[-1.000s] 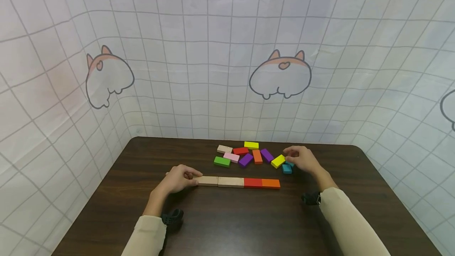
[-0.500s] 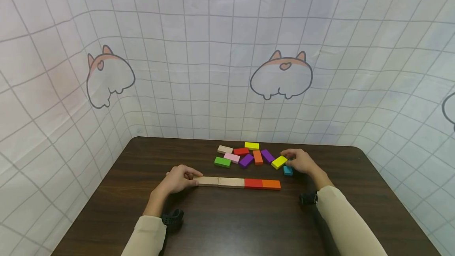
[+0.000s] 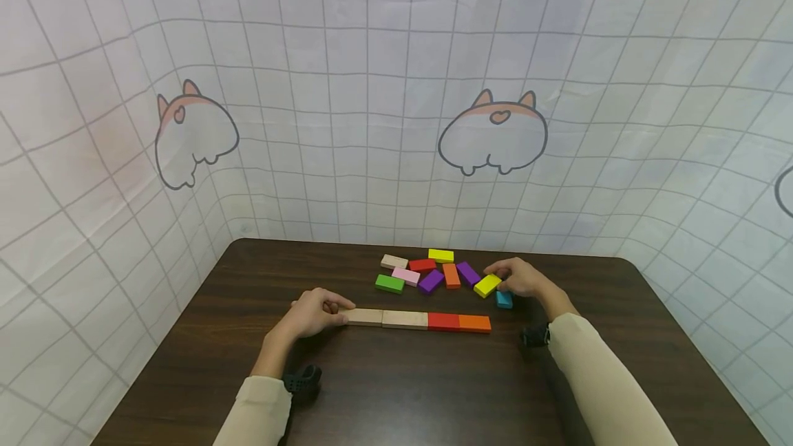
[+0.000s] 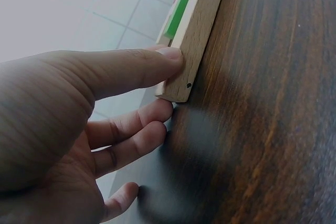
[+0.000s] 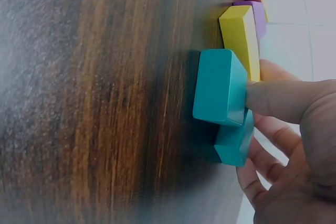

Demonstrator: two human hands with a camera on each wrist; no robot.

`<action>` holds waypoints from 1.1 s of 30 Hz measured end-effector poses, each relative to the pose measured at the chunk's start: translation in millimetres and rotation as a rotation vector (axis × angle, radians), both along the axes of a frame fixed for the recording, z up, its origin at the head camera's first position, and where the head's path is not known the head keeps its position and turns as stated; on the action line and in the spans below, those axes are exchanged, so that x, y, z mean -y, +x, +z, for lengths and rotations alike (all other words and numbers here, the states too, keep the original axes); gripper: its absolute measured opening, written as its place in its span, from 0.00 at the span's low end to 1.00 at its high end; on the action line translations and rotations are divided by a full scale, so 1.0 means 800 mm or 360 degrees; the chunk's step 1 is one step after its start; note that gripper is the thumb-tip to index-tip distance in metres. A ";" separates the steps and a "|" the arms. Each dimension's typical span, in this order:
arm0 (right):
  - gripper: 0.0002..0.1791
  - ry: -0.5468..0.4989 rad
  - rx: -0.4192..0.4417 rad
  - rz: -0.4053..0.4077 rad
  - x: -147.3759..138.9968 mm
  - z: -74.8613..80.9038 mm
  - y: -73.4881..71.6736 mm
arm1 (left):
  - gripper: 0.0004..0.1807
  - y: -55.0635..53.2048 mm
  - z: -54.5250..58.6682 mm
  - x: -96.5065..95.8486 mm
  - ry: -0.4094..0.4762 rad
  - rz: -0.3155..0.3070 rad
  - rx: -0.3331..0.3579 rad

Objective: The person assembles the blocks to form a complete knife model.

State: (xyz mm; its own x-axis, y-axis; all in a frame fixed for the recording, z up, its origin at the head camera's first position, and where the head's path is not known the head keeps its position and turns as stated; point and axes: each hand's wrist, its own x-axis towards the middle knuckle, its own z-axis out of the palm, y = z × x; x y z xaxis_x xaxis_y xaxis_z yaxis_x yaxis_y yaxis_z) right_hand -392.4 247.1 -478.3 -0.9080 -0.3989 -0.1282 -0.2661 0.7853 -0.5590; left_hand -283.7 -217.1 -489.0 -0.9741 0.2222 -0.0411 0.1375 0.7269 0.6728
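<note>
My left hand (image 3: 312,312) pinches the free end of a plain wooden block (image 4: 195,45), thumb on the near face and fingers behind. That block leads a straight row with another wooden block (image 3: 405,319), a red block (image 3: 443,321) and an orange block (image 3: 474,323). Further right, my right hand (image 3: 525,278) has thumb and index finger on either side of the near end of a yellow block (image 5: 241,38). A teal block (image 5: 212,85) stands just in front of the thumb. Another teal block (image 5: 233,140) sits under the fingers, hidden by the hand in the head view.
Behind the row lie a green block (image 3: 389,284), a pink block (image 3: 406,276), purple blocks (image 3: 431,281), a second orange block (image 3: 451,276), a red one, a pale one and a second yellow block (image 3: 441,255). The dark table (image 3: 396,384) ends at a gridded curtain (image 3: 347,157).
My right hand has shifted left from the teal blocks onto the yellow block's end. The left hand and the row hold still; the head view has drifted slightly.
</note>
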 end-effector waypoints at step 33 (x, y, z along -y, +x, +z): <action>0.20 0.0100 -0.0288 0.0115 -0.019 0.029 0.047 | 0.10 0.001 0.001 0.000 -0.0001 0.0002 0.0010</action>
